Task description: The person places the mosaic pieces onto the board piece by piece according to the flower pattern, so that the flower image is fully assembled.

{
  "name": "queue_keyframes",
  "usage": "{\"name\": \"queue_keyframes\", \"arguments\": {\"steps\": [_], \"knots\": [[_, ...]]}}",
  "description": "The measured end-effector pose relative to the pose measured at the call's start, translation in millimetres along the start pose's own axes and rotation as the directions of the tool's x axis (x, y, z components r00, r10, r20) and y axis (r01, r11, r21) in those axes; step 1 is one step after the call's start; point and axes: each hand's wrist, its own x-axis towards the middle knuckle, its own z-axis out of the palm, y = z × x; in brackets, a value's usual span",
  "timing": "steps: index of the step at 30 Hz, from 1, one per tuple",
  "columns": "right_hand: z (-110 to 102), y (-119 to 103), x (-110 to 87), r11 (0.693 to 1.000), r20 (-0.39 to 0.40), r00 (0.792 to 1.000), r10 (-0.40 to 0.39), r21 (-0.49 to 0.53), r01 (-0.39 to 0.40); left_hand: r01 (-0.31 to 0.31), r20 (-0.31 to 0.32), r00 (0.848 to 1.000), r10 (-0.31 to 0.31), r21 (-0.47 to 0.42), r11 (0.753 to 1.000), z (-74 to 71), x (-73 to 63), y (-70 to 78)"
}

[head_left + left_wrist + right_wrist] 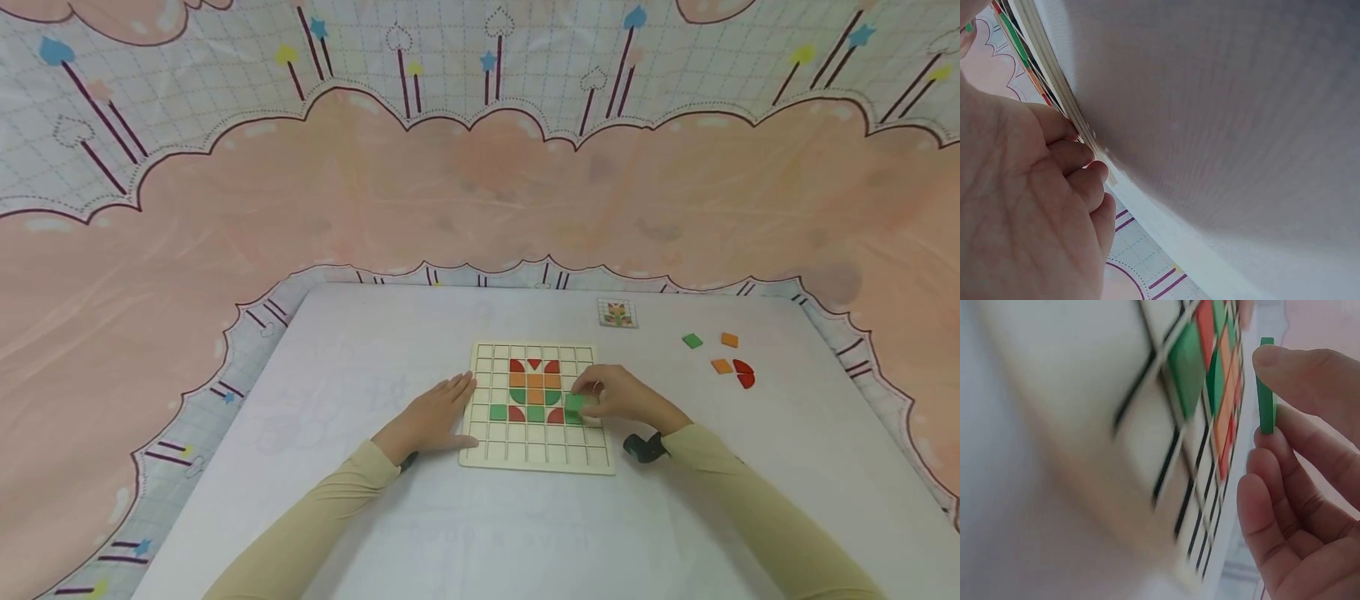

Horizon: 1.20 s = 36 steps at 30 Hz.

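Note:
A pale grid board (536,457) lies on the white table, bearing red, orange and green tiles in a flower-like pattern. My left hand (429,417) rests at the board's left side, fingers against its edge and thumb near the lower left corner. In the left wrist view, the fingertips (1094,172) touch the board's layered edge. Over the board's right part, my right hand (630,397) pinches a green square tile (573,407). The right wrist view shows that tile (1266,387) edge-on between thumb and fingers, apart from the board's surface.
Behind the board, towards the right, lies a small pattern card (617,314). Loose tiles lie at the right: a green one (692,341), an orange one (730,340), another orange one (722,367) and red rounded pieces (744,373). A patterned cloth (480,183) hangs behind the table.

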Motion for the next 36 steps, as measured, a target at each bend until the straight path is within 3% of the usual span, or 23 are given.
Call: {"name": "queue_keyframes", "arguments": {"steps": [9, 16, 36], "knots": [[29, -21, 10.4, 0.997, 0.091, 0.994, -0.066, 0.047, 0.062, -0.002, -0.007, 1.0, 0.002, -0.009, 1.0, -0.7, -1.3, 1.2], [44, -34, 12.5, 0.997, 0.105, 0.992, -0.071, -0.029, 0.075, -0.016, -0.018, 1.0, 0.015, -0.021, 1.0, -3.6, -4.2, 3.1], [48, -39, 12.6, 0.992, 0.099, 0.989, -0.109, -0.047, 0.114, -0.013, -0.022, 1.0, 0.013, -0.016, 1.0, -2.6, -4.1, 1.4]]}}
